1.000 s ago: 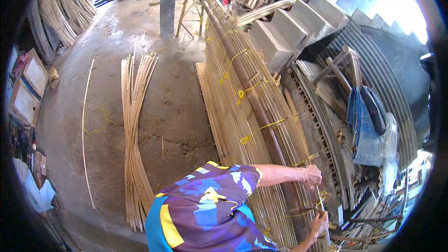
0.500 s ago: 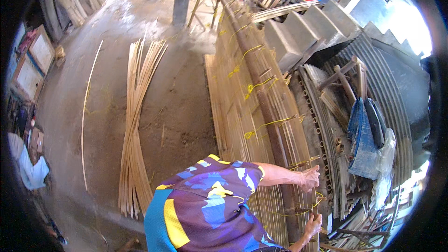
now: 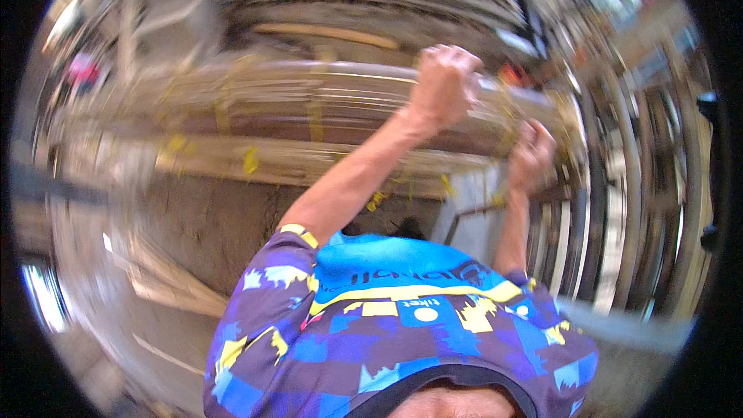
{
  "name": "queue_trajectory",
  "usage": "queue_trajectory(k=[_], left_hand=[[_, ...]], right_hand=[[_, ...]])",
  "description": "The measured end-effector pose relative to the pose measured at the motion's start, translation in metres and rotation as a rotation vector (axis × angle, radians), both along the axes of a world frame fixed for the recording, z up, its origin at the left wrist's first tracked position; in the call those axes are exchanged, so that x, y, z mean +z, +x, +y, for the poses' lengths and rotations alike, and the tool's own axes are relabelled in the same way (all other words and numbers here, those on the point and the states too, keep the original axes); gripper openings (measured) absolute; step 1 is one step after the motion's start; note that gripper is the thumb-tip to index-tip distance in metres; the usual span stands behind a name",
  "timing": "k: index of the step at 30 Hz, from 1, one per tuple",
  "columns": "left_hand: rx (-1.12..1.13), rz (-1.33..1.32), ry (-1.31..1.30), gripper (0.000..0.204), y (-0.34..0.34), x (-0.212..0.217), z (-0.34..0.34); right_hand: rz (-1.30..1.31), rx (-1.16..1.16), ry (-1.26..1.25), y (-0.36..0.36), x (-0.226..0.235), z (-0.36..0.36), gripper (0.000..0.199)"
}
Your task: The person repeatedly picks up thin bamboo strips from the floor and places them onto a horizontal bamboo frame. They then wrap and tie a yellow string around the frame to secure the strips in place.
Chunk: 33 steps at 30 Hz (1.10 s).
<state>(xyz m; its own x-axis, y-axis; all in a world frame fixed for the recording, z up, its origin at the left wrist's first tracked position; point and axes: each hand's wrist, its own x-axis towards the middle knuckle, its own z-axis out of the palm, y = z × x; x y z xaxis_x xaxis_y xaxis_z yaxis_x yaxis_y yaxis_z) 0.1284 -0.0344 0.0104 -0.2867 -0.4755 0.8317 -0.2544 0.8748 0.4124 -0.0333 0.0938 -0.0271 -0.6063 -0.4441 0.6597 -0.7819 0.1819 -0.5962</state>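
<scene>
Long thin wooden or bamboo-like strips stretch across in front of me along a brown pole, with yellow ties around them. My left hand is closed in a fist at the far edge of the strips; whatever it grips is hidden. To its right, my right hand has its fingers bent together near yellow string at the bundle's right end. Motion blur hides what lies between those fingers. Yellow knots dangle on the near side.
Grey concrete steps rise at the far left. Beyond the pole lies a loose light-brown stick. Several long poles stand close on my right. More strips lie on the floor at lower left.
The view has swung round, so the pole that ran away from me now crosses from left to right. Both hands remain at the bundle, with their fingers closed. The surroundings are now blurred.
</scene>
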Motion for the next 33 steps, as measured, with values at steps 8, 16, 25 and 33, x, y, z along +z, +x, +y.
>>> queue_trajectory(k=[8, 16, 25, 33], left_hand=[[-0.101, -0.802, 0.427, 0.017, -0.093, -0.023, 0.022], [-0.083, -0.767, 0.374, 0.022, -0.099, -0.024, 0.019], [0.002, -0.702, 0.634, 0.037, -0.104, -0.028, 0.018], [-0.432, -0.673, 0.214, 0.033, -0.120, 0.008, -0.030]], right_hand=[[-0.002, 0.262, 0.640, -0.012, -0.024, 0.027, 0.024], [-0.307, 1.008, 0.292, -0.052, 0.122, -0.108, 0.040], [-0.500, 1.121, 0.746, -0.091, 0.053, -0.143, 0.033], [-0.425, 1.147, 0.415, -0.036, 0.031, 0.000, 0.009]])
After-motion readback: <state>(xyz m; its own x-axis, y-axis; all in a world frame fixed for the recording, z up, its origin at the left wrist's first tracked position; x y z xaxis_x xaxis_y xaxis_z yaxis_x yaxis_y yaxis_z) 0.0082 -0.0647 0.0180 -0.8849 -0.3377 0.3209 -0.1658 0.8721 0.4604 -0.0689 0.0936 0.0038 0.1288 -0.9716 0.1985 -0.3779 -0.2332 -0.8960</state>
